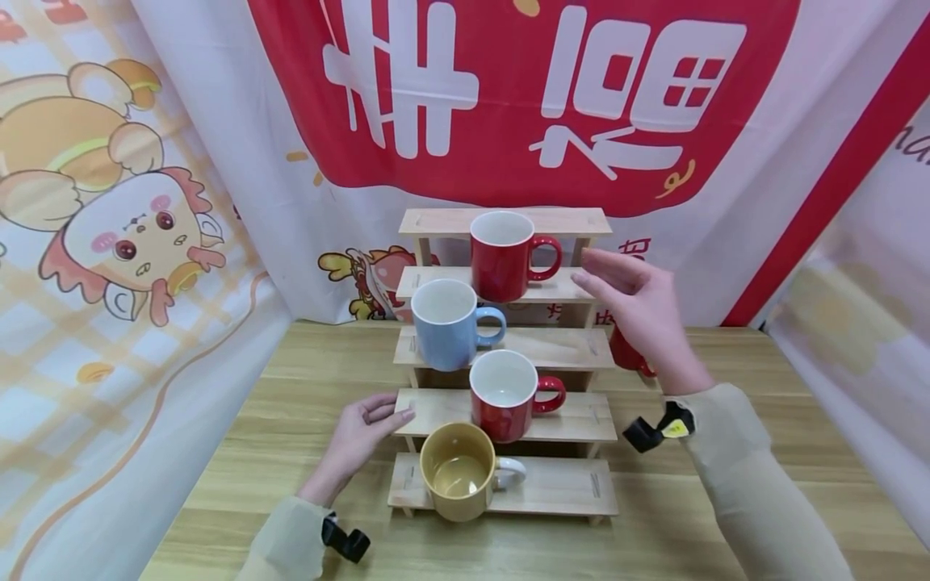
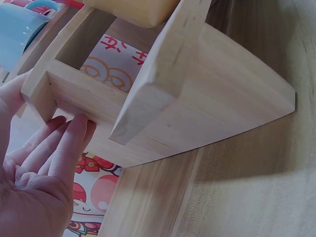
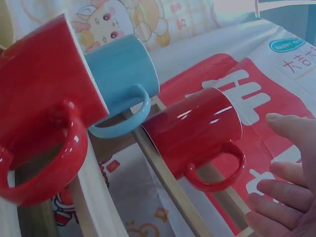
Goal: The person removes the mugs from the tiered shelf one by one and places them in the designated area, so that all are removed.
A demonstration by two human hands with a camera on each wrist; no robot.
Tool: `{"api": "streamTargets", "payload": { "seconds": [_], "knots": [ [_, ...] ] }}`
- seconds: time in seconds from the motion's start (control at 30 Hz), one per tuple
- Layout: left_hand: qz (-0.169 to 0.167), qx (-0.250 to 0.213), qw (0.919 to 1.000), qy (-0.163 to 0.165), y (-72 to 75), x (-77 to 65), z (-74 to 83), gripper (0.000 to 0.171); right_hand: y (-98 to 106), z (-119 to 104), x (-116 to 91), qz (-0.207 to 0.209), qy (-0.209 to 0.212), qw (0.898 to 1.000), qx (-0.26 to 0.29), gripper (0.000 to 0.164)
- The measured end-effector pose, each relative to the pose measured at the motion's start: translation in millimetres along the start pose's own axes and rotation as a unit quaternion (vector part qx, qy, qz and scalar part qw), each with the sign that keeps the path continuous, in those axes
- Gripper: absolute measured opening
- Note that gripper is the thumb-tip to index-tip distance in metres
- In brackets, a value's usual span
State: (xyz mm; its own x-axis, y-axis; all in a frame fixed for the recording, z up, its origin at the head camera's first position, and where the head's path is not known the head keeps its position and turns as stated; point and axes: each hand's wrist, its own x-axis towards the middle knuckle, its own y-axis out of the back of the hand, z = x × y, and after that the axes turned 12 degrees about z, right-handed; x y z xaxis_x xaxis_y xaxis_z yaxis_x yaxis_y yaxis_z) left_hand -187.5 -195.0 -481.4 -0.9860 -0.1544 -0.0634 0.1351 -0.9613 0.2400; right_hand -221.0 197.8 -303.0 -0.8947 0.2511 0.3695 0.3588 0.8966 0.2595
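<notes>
A stepped wooden stand (image 1: 574,349) bears several mugs on its steps. My left hand (image 1: 366,428) grips the left end of a lower step; in the left wrist view its fingers (image 2: 66,143) lie against the side panel, the thumb at the board's end. Beside the handle of the upper red mug (image 1: 500,262), my right hand (image 1: 643,303) is held with extended fingers, nothing in it. Below that mug come a light blue mug (image 1: 443,327), a second red mug (image 1: 501,399) and, on the lowest step, a yellow mug (image 1: 458,476) with a white handle.
Partly behind my right hand, another red mug (image 1: 626,351) is on the wooden table (image 1: 291,452) at the stand's right. A printed cloth (image 1: 349,161) with a red panel hangs behind the stand. Patterned cloth (image 1: 109,242) also covers the left side.
</notes>
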Motion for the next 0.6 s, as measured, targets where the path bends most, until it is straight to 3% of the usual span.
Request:
{"api": "streamTargets", "payload": {
  "seconds": [0.33, 0.47, 0.6],
  "knots": [
    [0.002, -0.008, 1.0, 0.002, 0.0, -2.0, 1.5, 0.065, -20, -8, 21, -0.04, 0.007, 0.999, 0.001, 0.059],
    [0.003, -0.009, 1.0, 0.001, -0.2, -2.4, 1.7, 0.064, -24, -10, 31, -0.055, -0.01, 0.998, -0.002, 0.062],
    [0.005, -0.007, 1.0, -0.001, -0.6, -2.1, 1.1, 0.064, -28, -9, 43, -0.088, -0.045, 0.994, 0.037, 0.063]
  ]
}}
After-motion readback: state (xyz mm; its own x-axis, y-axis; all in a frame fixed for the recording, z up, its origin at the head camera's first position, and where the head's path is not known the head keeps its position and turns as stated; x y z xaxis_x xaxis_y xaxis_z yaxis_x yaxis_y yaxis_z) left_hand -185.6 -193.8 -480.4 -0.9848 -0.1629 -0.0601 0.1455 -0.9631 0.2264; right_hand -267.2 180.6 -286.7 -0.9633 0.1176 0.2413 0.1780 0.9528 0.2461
